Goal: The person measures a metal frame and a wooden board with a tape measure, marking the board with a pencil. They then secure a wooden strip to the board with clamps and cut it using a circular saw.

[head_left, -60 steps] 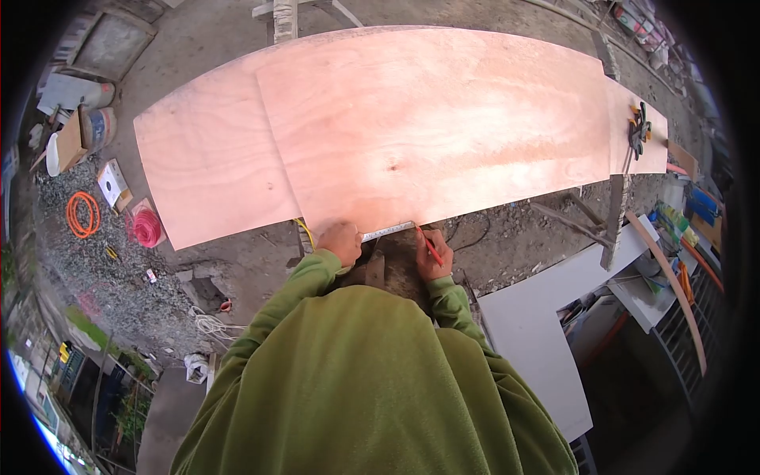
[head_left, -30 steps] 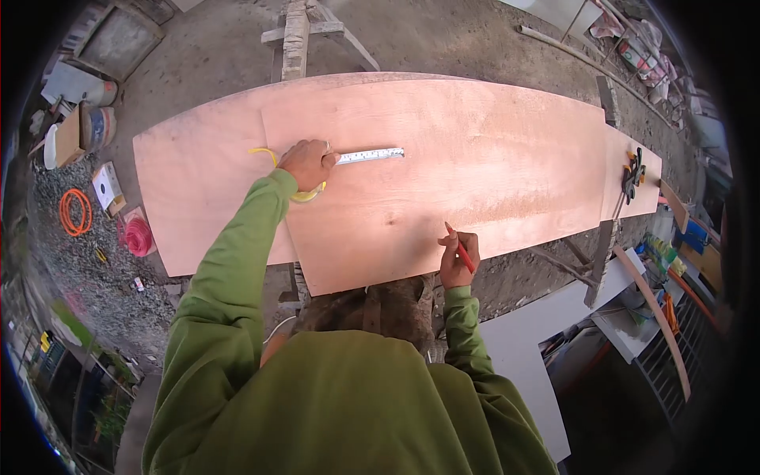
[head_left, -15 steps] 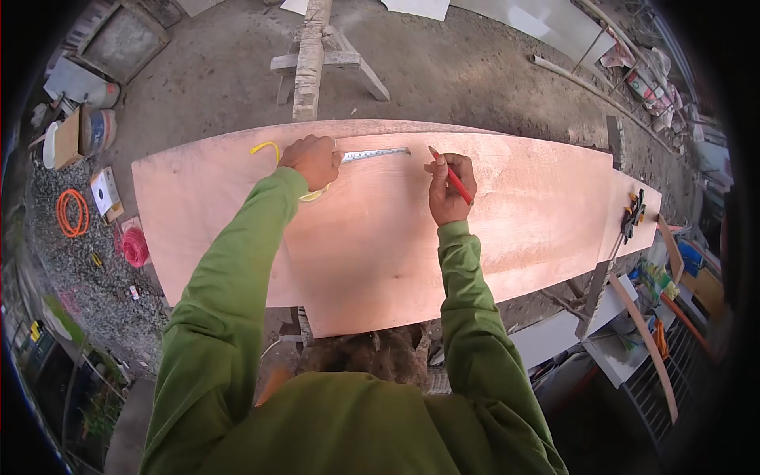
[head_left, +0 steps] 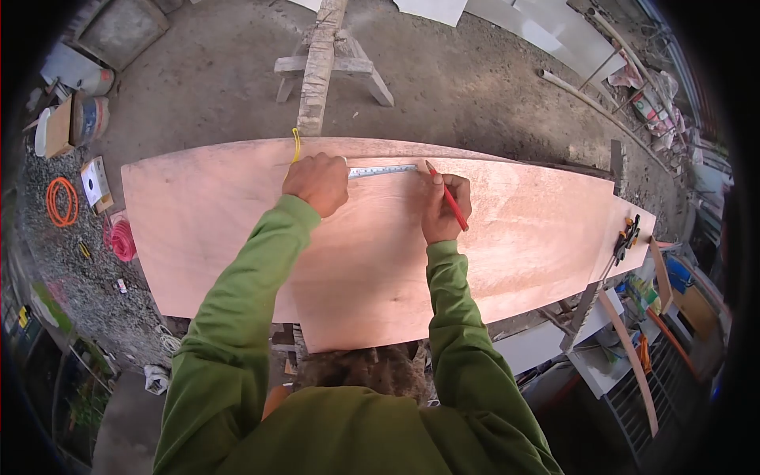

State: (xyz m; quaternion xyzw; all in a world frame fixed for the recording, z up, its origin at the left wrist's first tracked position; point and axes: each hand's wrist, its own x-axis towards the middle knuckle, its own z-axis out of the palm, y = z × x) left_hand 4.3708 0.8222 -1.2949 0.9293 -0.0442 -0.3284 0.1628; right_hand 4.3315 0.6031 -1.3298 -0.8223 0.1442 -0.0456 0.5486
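My left hand is closed around a tape measure, whose case is hidden under the fingers. Its pale blade runs out to the right across the plywood sheet, near the far edge. A yellow strap sticks up beyond the knuckles. In my right hand a red pencil is pinched, its tip right by the free end of the blade. Another plywood sheet shows at the left, its edge meeting the first one.
Black and orange clamps grip the right end of the plywood. A wooden sawhorse stands beyond the far edge. Left of the sheets, an orange coil and a pink roll of string lie on gravel, with buckets farther back.
The blade and the pencil tip have come closer together. My left hand has turned, and the yellow strap now points away from me. The whole view has shifted slightly.
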